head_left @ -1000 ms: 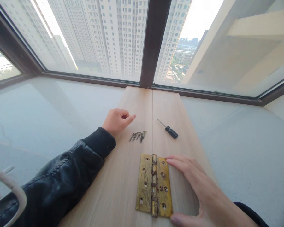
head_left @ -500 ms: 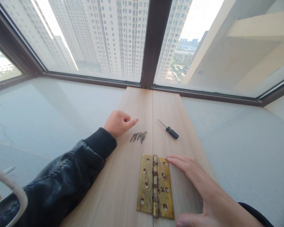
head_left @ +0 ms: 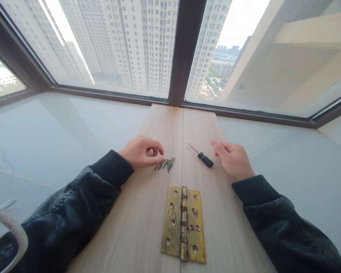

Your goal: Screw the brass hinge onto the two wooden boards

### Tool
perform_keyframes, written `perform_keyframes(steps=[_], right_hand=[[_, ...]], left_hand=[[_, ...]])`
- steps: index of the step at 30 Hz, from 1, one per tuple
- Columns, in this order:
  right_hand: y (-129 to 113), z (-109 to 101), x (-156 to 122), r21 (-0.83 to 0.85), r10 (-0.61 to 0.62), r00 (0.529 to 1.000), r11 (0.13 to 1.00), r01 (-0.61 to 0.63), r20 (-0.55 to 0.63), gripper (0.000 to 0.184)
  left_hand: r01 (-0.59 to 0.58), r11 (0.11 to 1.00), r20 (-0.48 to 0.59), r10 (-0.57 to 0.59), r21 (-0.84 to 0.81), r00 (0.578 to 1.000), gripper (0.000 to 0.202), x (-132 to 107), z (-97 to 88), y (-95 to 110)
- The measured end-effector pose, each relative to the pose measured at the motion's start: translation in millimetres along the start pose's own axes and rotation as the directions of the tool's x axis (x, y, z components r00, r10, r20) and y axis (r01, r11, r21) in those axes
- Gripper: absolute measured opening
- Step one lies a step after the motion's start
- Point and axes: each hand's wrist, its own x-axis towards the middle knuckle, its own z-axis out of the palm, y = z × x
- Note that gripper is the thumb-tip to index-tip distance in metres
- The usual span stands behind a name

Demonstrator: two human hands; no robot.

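A small pile of screws [head_left: 167,164] lies on the pale wooden boards. My left hand [head_left: 143,152] is at the pile's left end, its thumb tip at or just above the nearest screw heads. A small gap shows between that thumb and the bent forefinger, with nothing in it. To the right lies a screwdriver [head_left: 206,160] with a black handle, its shaft pointing away to the left. My right hand [head_left: 232,158] hovers just right of the handle, fingers curled and thumb against them, holding nothing visible. Nearer me, a worn brass hinge [head_left: 174,227] lies opened flat across the boards' seam.
Two boards [head_left: 147,212] side by side run to the dark window frame [head_left: 177,68]. On either side is a pale grey surface [head_left: 295,167]. A pale curved cable or tube [head_left: 21,242] is at the lower left, beside my sleeve.
My right hand has left the hinge's right edge and moved forward to beside the screwdriver, its fingers curling in. My left hand has lowered to the screws, its forefinger and thumb parting.
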Motion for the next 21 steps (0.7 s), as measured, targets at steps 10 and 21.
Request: perform_keyframes(steps=[10,21], right_hand=[[-1.3,-4.2,-7.9,-0.039,-0.073,0.991,0.996,0.078,0.111,0.043],[0.3,-3.5,-7.4,-0.033,-0.103,0.988,0.994,0.108,0.119,0.041]], left_hand=[[-0.070,0.996,0.098,0.075,-0.055,0.992,0.016,-1.9,-7.0,-2.8],[-0.032,0.997,0.174,0.043,-0.063,0.984,0.014,-3.2,-10.6,-6.8]])
